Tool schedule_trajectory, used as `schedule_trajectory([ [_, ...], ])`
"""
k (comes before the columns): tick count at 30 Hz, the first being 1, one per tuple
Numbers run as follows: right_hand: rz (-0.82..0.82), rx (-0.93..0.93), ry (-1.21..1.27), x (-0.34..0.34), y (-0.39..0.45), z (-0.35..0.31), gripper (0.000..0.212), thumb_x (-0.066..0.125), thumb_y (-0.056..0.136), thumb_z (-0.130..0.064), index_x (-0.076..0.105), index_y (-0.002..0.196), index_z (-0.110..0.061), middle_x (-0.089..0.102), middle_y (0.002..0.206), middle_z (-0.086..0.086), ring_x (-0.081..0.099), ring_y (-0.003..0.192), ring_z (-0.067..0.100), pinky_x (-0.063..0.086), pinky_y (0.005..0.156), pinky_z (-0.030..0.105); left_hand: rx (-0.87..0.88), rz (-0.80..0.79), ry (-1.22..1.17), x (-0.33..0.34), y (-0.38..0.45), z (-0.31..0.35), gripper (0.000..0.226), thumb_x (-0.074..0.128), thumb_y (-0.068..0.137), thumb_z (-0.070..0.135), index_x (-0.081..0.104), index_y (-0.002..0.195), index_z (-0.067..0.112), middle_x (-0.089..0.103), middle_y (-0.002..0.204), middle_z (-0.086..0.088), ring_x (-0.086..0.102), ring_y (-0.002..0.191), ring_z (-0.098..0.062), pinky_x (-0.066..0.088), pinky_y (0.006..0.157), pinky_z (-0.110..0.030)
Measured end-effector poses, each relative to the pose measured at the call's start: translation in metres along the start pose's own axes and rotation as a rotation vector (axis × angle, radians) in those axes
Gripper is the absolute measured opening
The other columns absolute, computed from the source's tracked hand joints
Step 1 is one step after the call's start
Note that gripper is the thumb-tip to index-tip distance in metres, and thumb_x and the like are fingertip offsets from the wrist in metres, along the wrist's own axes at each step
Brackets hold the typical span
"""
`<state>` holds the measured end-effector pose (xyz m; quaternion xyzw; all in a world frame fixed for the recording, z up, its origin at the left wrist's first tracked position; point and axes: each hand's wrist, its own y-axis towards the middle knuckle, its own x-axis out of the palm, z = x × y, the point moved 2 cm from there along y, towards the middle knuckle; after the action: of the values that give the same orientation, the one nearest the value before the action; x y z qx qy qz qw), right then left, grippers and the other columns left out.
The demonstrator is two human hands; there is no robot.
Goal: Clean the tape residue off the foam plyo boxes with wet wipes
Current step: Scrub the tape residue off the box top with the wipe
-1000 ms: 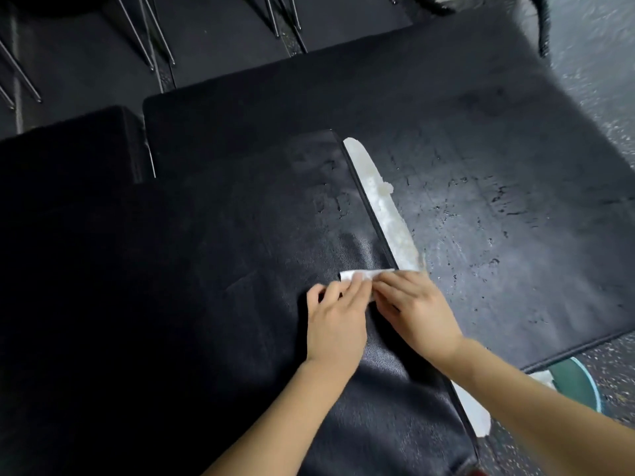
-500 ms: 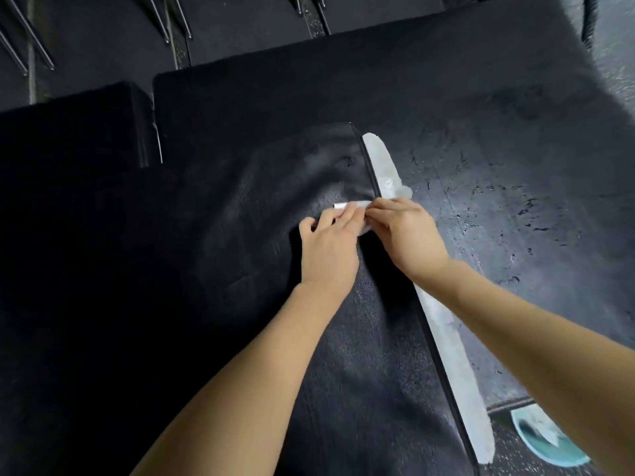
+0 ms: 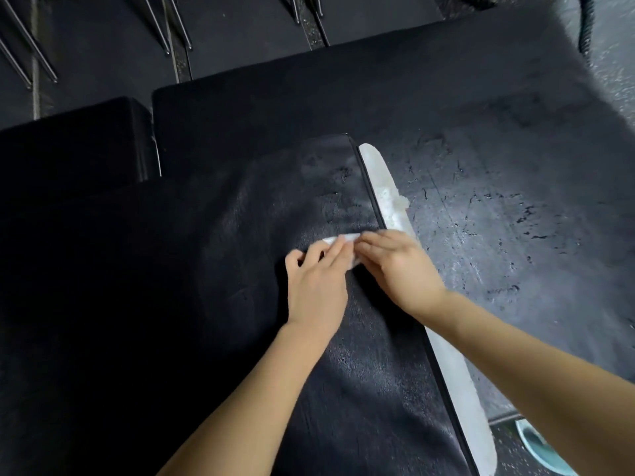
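Pressing down with both hands, you have a wipe (image 3: 338, 239) pinned to the top of the near box (image 3: 240, 304), close to its right edge. Your left hand (image 3: 318, 286) lies flat, fingers straight and together, their tips on the wipe; its grip is released, a push and not a clench. Your right hand (image 3: 400, 266) comes in from the right, its fingers (image 3: 372, 243) laid low over the wipe's right end — whether they pinch the wipe or only press it, you cannot tell from this view. The two sets of fingertips meet over the wipe, which shows as a small white crumple ahead of them and between the hands.

A long whitish strip (image 3: 386, 197) of tape residue runs along the box's right side, from its far corner down toward the lower edge of the view; your right forearm crosses it. The box top near the far corner looks dull and smeared.

Beyond and to the right sits a lower, wider box (image 3: 515, 218), its surface scuffed and flecked with dark marks. A third black box (image 3: 68, 149) stands at far left. Thin metal legs (image 3: 165, 25) show on the floor at the top, and part of a teal round thing (image 3: 536, 448) peeks out at lower right — too cut off to name.
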<state>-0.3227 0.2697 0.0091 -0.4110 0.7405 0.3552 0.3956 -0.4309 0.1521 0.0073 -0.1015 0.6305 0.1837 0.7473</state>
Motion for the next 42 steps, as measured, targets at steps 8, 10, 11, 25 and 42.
schedule_trajectory([
  [8, 0.082, 0.150, 0.027, 0.006, 0.030, -0.006, 0.015, 0.056, 0.089, -0.009, 0.071, 0.085, -0.010, 0.065, 0.081, 0.000, 0.055, 0.075, 0.025, 0.046, 0.074, 0.034, -0.095, 0.098, -0.116, -0.003, 0.029, -0.012, 0.040, 0.045, 0.089, 0.015, 0.070, 0.118, 0.024, 0.070, 0.119, 0.010, 0.059, 0.099, -0.019, 0.041, 0.081, -0.042],
  [10, 0.061, 0.130, 0.027, 0.008, 0.010, -0.011, 0.013, 0.059, 0.086, -0.008, 0.071, 0.090, -0.010, 0.068, 0.089, 0.001, 0.056, 0.079, 0.026, 0.048, 0.077, 0.038, -0.067, 0.118, -0.096, 0.000, 0.009, -0.008, 0.039, 0.043, 0.090, 0.017, 0.071, 0.118, 0.022, 0.070, 0.117, 0.010, 0.060, 0.096, -0.018, 0.041, 0.079, -0.041],
  [11, 0.049, 0.104, 0.026, 0.010, 0.000, -0.013, 0.014, 0.060, 0.087, -0.007, 0.071, 0.093, -0.010, 0.069, 0.094, 0.002, 0.058, 0.082, 0.026, 0.049, 0.079, 0.039, -0.039, 0.112, -0.071, 0.002, -0.001, -0.006, 0.040, 0.043, 0.091, 0.018, 0.070, 0.121, 0.021, 0.069, 0.120, 0.011, 0.059, 0.096, -0.018, 0.041, 0.080, -0.040],
  [25, -0.060, 0.153, -0.195, 0.010, 0.084, 0.026, 0.015, 0.068, 0.081, 0.001, 0.070, 0.088, -0.012, 0.060, 0.081, 0.000, 0.043, 0.074, 0.018, 0.027, 0.064, 0.028, -0.018, 0.042, -0.030, -0.010, 0.089, -0.026, 0.042, 0.058, 0.087, 0.004, 0.069, 0.122, 0.023, 0.073, 0.089, 0.003, 0.063, 0.077, -0.022, 0.048, 0.074, -0.035],
  [42, -0.022, 0.046, -0.172, 0.008, 0.096, 0.050, 0.017, 0.057, 0.090, -0.003, 0.072, 0.096, -0.010, 0.062, 0.085, 0.001, 0.055, 0.081, 0.025, 0.051, 0.069, 0.040, 0.135, 0.022, 0.099, -0.009, 0.107, -0.029, 0.047, 0.054, 0.085, 0.003, 0.060, 0.131, 0.012, 0.066, 0.111, 0.000, 0.058, 0.099, -0.023, 0.049, 0.086, -0.039],
])
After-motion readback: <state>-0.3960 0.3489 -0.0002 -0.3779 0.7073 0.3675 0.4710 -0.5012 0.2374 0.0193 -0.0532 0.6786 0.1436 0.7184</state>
